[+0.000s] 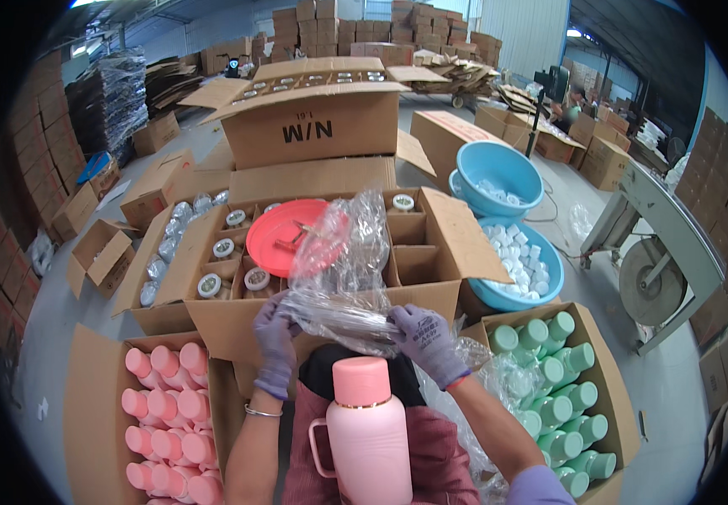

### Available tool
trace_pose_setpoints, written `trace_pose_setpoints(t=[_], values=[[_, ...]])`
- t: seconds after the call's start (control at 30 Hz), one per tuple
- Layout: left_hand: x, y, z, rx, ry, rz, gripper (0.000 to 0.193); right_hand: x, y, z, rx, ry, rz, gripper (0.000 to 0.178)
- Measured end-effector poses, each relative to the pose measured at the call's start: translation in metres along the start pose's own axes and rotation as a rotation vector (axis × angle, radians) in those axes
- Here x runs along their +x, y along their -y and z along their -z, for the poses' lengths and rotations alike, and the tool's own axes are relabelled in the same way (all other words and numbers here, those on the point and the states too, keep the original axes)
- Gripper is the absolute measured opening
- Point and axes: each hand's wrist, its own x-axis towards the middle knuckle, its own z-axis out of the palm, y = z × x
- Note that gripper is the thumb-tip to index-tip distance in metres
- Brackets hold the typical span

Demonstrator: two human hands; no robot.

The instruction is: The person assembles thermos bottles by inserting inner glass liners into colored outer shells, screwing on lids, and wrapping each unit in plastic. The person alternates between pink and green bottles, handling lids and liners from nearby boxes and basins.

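My left hand (275, 347), in a purple glove, pinches one side of a crumpled clear plastic bag (343, 307). The bag's other side is gripped by my right hand (429, 343), gloved alike. Stretched between both hands, the bag's upper part stands over the divided carton. Upright at my lap, below the bag, is a pink thermos jug (368, 446) with a pink cup lid and a side handle; neither hand touches it. A round red plastic dish (273, 240) lies on the carton just beyond my left hand, a small metal tool (295, 236) in it.
The open divided carton (322, 295) has several round-topped items in its cells. Pink jugs (166, 404) fill a box at left, green jugs (553, 408) one at right. Blue basins (498, 181) hold white caps (519, 261). A labelled carton (309, 126) and a machine (662, 244) stand beyond.
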Motion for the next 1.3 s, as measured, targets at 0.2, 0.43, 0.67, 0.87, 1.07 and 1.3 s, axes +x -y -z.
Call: trace_pose_setpoints(t=[0.2,0.43,0.67,0.87,1.07,1.3], values=[[-0.076,0.026,0.068,0.684,0.383,-0.452,0.036,-0.043,-0.012,-0.043,0.111,-0.276,-0.196,0.033],[-0.193,-0.011,0.084,0.583,0.17,-0.038,0.026,-0.185,0.044,-0.016,0.245,-0.13,0.198,0.023],[-0.241,-0.072,0.186,0.753,0.805,0.856,0.034,-0.312,0.042,0.02,0.291,0.298,0.24,0.022],[-0.151,-0.049,0.08,1.015,0.729,0.236,0.051,-0.377,0.064,0.043,0.354,0.22,-0.127,0.031],[-0.131,-0.055,0.125,1.303,0.739,0.364,0.046,-0.448,-0.023,0.12,-0.017,-0.174,-0.667,0.029],[-0.113,-0.131,0.135,1.62,0.867,0.27,0.048,-0.569,-0.164,0.158,-0.369,0.05,-1.577,0.082]])
